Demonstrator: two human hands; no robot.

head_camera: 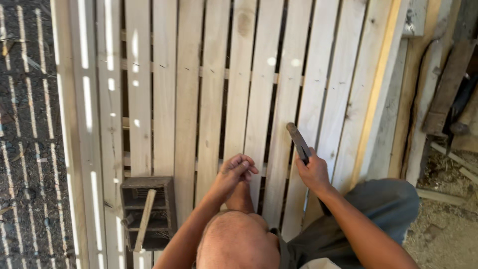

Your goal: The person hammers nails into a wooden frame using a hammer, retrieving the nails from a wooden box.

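Note:
I look down over a slatted wooden panel [214,89] of pale planks. My right hand [313,172] grips the handle of a hammer [298,140], whose dark head points up and to the left over a plank. My left hand [236,172] hovers over the slats with its fingers pinched together; whether it holds a small thing such as a nail I cannot tell. My knee [239,241] shows at the bottom centre.
A small dark wooden box [148,211] with a stick lying across it rests on the slats at lower left. Dark ground with sun stripes [25,149] lies to the left. Rough timber and planks [443,89] lean at the right, with straw-covered dirt below.

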